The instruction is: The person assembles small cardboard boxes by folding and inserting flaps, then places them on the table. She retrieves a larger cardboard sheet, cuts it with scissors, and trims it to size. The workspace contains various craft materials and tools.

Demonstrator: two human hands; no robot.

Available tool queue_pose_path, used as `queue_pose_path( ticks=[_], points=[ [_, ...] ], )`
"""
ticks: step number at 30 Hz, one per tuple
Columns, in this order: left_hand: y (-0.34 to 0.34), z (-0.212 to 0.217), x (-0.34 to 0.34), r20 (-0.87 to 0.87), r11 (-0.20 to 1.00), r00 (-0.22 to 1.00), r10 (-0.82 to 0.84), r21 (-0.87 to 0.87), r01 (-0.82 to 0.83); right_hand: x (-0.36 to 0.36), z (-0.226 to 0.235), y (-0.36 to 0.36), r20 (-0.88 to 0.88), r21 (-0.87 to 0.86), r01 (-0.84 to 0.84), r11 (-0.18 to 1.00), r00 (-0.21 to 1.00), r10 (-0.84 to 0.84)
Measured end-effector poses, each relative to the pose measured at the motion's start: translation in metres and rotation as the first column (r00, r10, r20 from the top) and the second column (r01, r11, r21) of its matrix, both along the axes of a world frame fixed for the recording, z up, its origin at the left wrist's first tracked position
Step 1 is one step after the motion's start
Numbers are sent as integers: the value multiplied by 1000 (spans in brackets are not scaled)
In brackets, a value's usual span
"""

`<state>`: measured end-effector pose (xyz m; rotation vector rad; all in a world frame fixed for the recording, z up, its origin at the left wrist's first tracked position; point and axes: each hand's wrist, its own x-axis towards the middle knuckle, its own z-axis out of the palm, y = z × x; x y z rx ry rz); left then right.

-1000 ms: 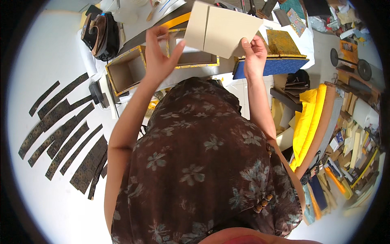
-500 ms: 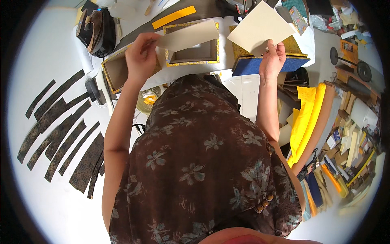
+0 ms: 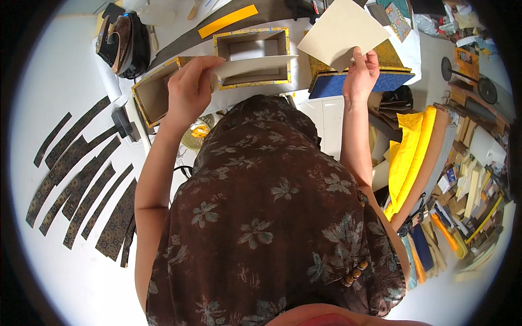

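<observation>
Left hand (image 3: 187, 89): raised forward, fingers curled, thumb and fingertips pinched closed.
Right hand (image 3: 360, 73): raised higher, grip pinched shut, forearm nearly straight.

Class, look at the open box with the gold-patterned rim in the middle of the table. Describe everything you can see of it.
The open box is rectangular, its top rim wrapped in yellow-gold patterned fabric, its inner walls plain grey-brown board and its floor pale. It sits on the white table, opening upward. A cream card strip, held by the left hand, crosses its front part. A similar box lies to its left and a blue-sided box to its right.
</observation>
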<state>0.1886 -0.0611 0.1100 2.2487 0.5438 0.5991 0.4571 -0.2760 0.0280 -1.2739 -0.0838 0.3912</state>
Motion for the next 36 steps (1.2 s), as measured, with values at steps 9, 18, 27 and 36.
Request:
queue_pose_path(
  ticks=[9,18,27,36],
  points=[
    [-11,-47,-9,-72,972,995,-64,-230,46,-7,1,3,2,-9,14,1000,1000,-14],
    [-28,-83,8,-408,873,848,-337,201,444,-9,-4,-5,5,25,-3,1000,1000,3],
    [-48,-140,15,-383,869,842,-380,163,467,-19,17,4,-60,42,-41,998,997,43],
    [-50,-118,20,-520,894,783,-340,80,441,-61,38,30,82,-145,-159,977,982,172]
  ],
)
